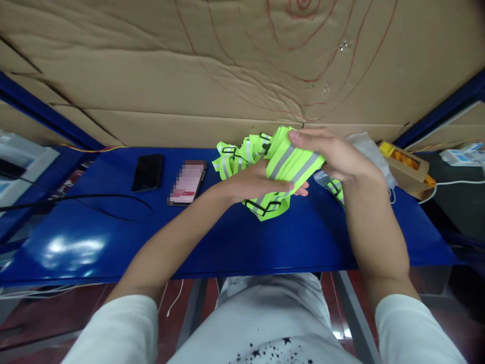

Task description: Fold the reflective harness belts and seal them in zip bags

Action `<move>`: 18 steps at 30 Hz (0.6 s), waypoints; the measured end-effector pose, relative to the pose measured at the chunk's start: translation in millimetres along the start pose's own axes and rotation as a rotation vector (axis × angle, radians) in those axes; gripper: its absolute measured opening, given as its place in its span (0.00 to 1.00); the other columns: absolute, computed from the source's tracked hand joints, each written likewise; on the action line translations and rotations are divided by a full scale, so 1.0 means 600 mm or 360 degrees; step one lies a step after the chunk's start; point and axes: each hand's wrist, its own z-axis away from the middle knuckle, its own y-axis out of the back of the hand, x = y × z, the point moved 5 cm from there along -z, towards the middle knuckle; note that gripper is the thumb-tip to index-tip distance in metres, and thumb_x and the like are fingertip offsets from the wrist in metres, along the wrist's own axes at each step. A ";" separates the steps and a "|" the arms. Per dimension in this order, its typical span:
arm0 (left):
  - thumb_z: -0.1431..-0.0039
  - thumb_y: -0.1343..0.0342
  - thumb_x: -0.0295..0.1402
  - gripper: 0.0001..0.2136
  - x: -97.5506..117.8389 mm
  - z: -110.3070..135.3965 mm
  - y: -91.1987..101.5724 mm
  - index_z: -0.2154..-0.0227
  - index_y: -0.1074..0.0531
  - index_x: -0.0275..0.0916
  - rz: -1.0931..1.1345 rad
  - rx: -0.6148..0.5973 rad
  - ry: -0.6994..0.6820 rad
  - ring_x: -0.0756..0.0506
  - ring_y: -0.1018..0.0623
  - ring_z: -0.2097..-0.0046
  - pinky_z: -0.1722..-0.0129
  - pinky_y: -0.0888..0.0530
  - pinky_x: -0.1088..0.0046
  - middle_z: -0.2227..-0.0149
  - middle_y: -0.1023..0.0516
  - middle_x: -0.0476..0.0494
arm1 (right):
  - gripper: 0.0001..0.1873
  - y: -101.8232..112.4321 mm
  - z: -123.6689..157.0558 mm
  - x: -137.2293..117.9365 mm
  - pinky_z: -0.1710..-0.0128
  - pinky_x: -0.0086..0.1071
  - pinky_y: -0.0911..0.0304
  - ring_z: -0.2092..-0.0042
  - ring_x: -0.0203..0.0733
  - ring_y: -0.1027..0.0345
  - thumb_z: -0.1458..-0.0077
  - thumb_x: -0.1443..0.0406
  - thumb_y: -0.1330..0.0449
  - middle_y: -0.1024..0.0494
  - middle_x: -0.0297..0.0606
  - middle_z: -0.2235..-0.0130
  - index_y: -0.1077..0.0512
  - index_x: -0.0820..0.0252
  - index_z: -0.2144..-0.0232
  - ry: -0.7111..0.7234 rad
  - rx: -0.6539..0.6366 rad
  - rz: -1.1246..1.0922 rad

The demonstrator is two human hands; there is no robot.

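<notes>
At the blue table we judge folding in hand — left hand and right hand pinching the layered reflective strap — the next move requiring steady pressure.

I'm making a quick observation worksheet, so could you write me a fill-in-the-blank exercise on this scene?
1. The left hand and the ____ hand both hold the folded reflective straps.
2. The tabletop is coloured ____.
3. The curved lines drawn on the cardboard are ____.
4. In the picture, the dark-screened phone lies to the ____ of the lit phone.

Missing words: right; blue; red; left.
</notes>
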 end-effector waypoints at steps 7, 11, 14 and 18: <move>0.44 0.28 0.45 0.24 -0.006 -0.007 0.011 0.52 0.22 0.32 -0.0073 0.0135 0.0026 0.38 0.14 0.60 0.57 0.17 0.60 0.56 0.14 0.31 | 0.20 -0.001 -0.001 -0.007 0.53 0.44 0.23 0.55 0.50 0.21 0.46 0.43 0.31 0.15 0.33 0.58 0.19 0.49 0.64 0.0132 -0.0003 0.0234; 0.43 0.29 0.45 0.26 -0.013 -0.008 0.005 0.47 0.22 0.34 -0.0045 -0.0240 0.0044 0.37 0.15 0.49 0.47 0.20 0.61 0.52 0.14 0.32 | 0.19 0.006 0.009 -0.017 0.61 0.43 0.22 0.58 0.50 0.21 0.50 0.49 0.26 0.15 0.35 0.60 0.19 0.51 0.60 0.0163 0.0077 0.0295; 0.47 0.26 0.40 0.26 -0.014 -0.004 0.002 0.48 0.22 0.35 -0.0040 -0.0296 0.0094 0.39 0.15 0.51 0.49 0.21 0.64 0.55 0.14 0.35 | 0.18 0.015 0.013 -0.019 0.67 0.40 0.23 0.63 0.47 0.21 0.49 0.51 0.26 0.16 0.36 0.63 0.19 0.54 0.60 0.0067 0.0203 0.0043; 0.45 0.28 0.36 0.19 -0.005 0.001 -0.008 0.52 0.20 0.35 -0.0136 -0.0231 0.0030 0.39 0.15 0.51 0.50 0.20 0.65 0.54 0.14 0.37 | 0.18 0.013 0.014 -0.020 0.67 0.36 0.24 0.64 0.45 0.20 0.50 0.53 0.25 0.15 0.35 0.62 0.18 0.55 0.60 -0.0009 0.0109 -0.0244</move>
